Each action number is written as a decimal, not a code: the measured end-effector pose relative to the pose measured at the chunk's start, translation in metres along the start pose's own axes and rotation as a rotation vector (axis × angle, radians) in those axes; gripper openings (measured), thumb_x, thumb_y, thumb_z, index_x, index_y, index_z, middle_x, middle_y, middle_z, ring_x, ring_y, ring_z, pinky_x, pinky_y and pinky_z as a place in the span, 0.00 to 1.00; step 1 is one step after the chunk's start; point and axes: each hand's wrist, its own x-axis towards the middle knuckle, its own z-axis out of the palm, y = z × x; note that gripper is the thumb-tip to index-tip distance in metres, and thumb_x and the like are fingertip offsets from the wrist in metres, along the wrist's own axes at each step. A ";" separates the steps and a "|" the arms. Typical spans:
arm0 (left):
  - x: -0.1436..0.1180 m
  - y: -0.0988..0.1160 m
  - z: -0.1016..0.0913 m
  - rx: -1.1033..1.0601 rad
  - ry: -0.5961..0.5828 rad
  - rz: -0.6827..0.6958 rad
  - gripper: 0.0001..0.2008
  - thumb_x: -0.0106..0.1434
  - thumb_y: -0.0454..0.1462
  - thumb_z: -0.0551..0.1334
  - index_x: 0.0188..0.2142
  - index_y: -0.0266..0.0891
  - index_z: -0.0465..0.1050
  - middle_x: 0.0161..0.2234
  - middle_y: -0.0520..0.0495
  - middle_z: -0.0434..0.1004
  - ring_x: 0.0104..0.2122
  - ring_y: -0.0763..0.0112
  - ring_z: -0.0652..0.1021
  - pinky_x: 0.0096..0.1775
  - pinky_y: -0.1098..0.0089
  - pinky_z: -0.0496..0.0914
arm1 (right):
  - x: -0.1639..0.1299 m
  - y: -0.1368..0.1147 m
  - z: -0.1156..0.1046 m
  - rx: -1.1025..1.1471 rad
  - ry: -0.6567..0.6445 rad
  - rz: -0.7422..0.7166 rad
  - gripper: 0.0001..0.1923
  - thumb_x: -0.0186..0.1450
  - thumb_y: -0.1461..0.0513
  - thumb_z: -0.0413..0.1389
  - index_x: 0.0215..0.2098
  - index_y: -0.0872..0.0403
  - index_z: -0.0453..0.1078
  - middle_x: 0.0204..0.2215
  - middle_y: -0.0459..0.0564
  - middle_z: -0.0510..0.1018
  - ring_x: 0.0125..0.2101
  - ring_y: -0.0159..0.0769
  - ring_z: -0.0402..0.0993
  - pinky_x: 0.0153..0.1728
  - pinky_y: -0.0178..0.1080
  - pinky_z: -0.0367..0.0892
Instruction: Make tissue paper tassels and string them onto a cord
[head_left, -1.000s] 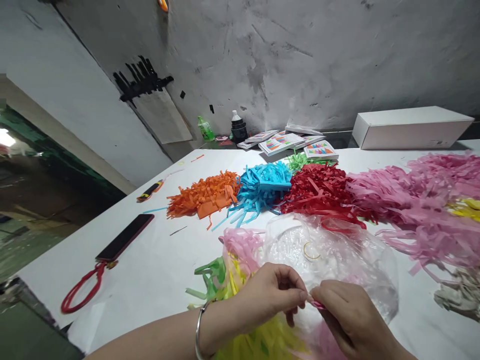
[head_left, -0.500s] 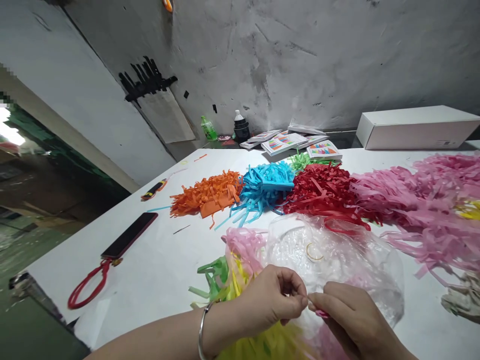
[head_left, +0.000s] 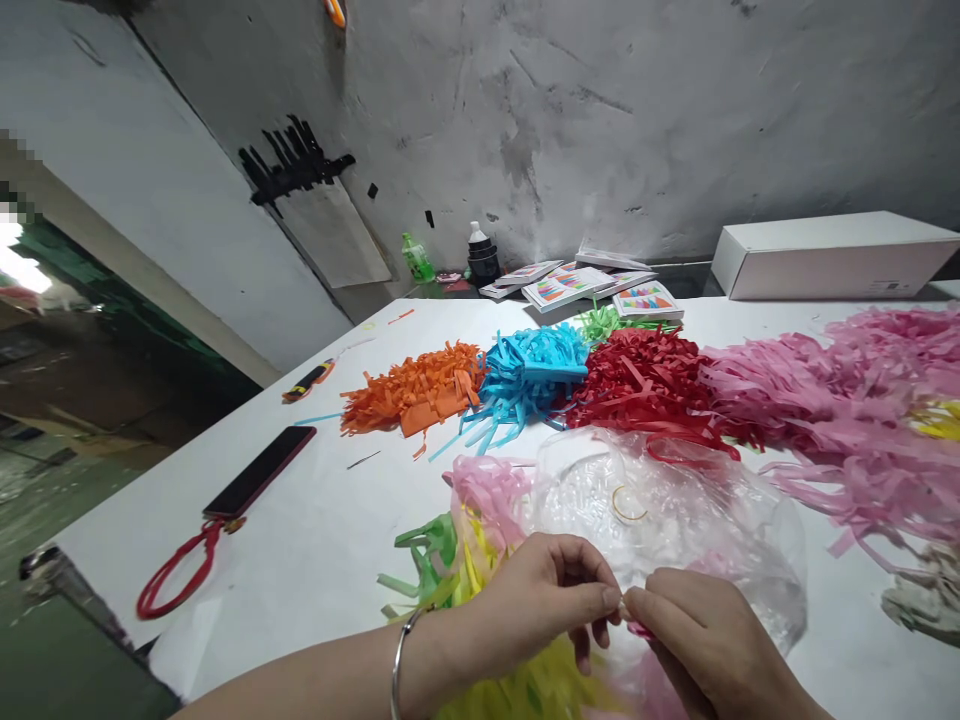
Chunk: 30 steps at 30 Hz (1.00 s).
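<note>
My left hand (head_left: 551,595), with a silver bangle at the wrist, is closed in a pinch of thumb and forefinger; what lies between the tips is too small to make out. Touching it or nearly so, my right hand (head_left: 701,630) pinches a small bright pink piece of what looks like tissue paper (head_left: 639,629). Beneath both hands lie yellow fringed tissue (head_left: 525,685) and pale pink strips (head_left: 651,685). A clear plastic bag (head_left: 720,530) spreads just behind, with a thin gold-coloured ring (head_left: 628,505) on it. Green strips (head_left: 427,555) stick out left of my forearm.
Orange (head_left: 424,385), blue (head_left: 534,370), red (head_left: 645,375) and pink (head_left: 847,400) fringed tissue piles line the white table. A phone (head_left: 259,470) with a red strap and a cutter (head_left: 307,380) lie left. Flat printed boxes (head_left: 566,287) and a white carton (head_left: 836,255) stand behind.
My left hand's fingertips have shifted slightly right, closer to my right fingertips, and its lower fingers have loosened downward. My right hand has hardly moved.
</note>
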 end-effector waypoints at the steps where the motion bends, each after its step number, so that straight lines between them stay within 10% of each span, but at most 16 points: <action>1: 0.000 -0.001 -0.001 0.026 -0.007 0.002 0.15 0.48 0.43 0.73 0.27 0.35 0.73 0.21 0.51 0.74 0.20 0.75 0.74 0.19 0.76 0.71 | -0.001 0.000 0.000 -0.004 0.003 -0.004 0.10 0.72 0.68 0.43 0.36 0.54 0.63 0.21 0.44 0.68 0.21 0.31 0.63 0.23 0.36 0.51; 13: -0.011 0.002 -0.013 0.755 0.031 0.435 0.06 0.57 0.33 0.63 0.33 0.36 0.80 0.28 0.45 0.79 0.25 0.74 0.76 0.29 0.77 0.69 | 0.002 0.000 0.003 0.254 -0.037 0.132 0.09 0.73 0.65 0.43 0.35 0.50 0.60 0.23 0.41 0.70 0.22 0.28 0.67 0.24 0.30 0.58; 23: 0.001 -0.007 -0.017 0.678 0.123 0.384 0.04 0.50 0.30 0.63 0.27 0.36 0.75 0.23 0.50 0.75 0.22 0.76 0.72 0.26 0.77 0.66 | 0.003 0.007 -0.004 0.335 -0.034 0.278 0.09 0.71 0.65 0.47 0.34 0.50 0.65 0.24 0.41 0.73 0.23 0.27 0.70 0.24 0.29 0.61; 30: -0.005 0.007 -0.012 0.501 0.122 0.263 0.13 0.64 0.40 0.63 0.45 0.36 0.75 0.29 0.49 0.75 0.23 0.74 0.76 0.26 0.74 0.71 | 0.001 0.007 -0.002 0.271 -0.014 0.215 0.07 0.71 0.67 0.47 0.37 0.50 0.64 0.26 0.41 0.74 0.25 0.27 0.71 0.26 0.29 0.62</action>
